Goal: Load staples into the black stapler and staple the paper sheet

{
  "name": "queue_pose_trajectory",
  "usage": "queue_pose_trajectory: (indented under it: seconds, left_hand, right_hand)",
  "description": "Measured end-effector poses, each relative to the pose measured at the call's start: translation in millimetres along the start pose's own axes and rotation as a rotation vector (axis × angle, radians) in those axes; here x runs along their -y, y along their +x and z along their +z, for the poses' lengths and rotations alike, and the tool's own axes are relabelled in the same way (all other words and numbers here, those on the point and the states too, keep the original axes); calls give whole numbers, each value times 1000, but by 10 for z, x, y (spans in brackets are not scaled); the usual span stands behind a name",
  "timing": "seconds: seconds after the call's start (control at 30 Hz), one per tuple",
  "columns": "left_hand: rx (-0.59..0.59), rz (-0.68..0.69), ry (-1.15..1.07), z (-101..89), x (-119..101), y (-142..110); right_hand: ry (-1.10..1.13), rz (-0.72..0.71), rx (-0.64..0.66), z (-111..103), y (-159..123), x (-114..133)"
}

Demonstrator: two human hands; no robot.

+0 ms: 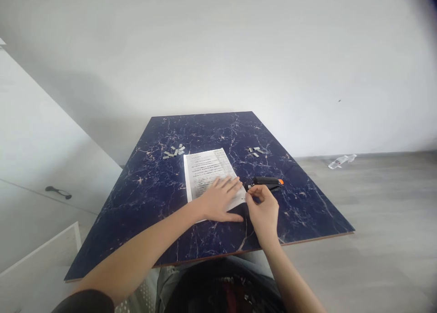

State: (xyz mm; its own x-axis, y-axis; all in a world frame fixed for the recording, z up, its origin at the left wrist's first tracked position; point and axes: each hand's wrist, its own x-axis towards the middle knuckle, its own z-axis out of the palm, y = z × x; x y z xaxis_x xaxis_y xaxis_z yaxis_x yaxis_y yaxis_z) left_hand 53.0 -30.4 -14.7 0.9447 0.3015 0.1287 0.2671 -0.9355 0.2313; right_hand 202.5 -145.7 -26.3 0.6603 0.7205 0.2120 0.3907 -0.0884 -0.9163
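Note:
A printed sheet of paper (pixel 205 167), or a thin stack of sheets, lies at a slight angle on the dark blue marbled table. My left hand (pixel 220 199) rests flat on its lower part, fingers spread and holding nothing. Thumb and fingers of my right hand (pixel 264 210) are pinched together at the paper's lower right edge; whatever is between the fingertips is too small to tell. Just beyond the right hand lies a black stapler (pixel 266 182) with an orange end, partly hidden by the fingers.
Several strips of staples (pixel 174 152) lie beyond the paper on the left, and more staple strips (pixel 256 151) on the right. The table (pixel 153 176) stands near a white wall. A crumpled clear plastic item (pixel 342 161) is on the floor. A dark handle (pixel 58 192) is at left.

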Motion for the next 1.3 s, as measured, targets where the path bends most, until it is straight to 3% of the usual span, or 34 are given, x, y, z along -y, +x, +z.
queue_pose_trajectory:
  seconds: [0.13, 0.27, 0.37, 0.43, 0.5, 0.93, 1.3]
  left_hand:
    - [-42, 27, 30, -36, 6, -32]
    - [-63, 124, 48, -93, 69, -47]
    - [-85, 125, 163, -49, 48, -30]
    - [-98, 117, 231, 6, 10, -12]
    - [-92, 110, 278, 59, -23, 2]
    - [-61, 69, 330, 111, -43, -7]
    - [-23, 99, 344, 103, -40, -26]
  right_hand:
    - [-84, -95, 88, -145, 48, 26]
    - [-352, -387, 16, -509, 363, -7]
    - [-455, -559, 194, -735, 661, -101]
    - [-457, -582, 336, -796, 790, -176]
    - [-434, -567, 397, -786, 836, -236]
    - [-315, -594, 420, -502, 654, -185]
    - [-314, -598, 420, -449, 637, -191]
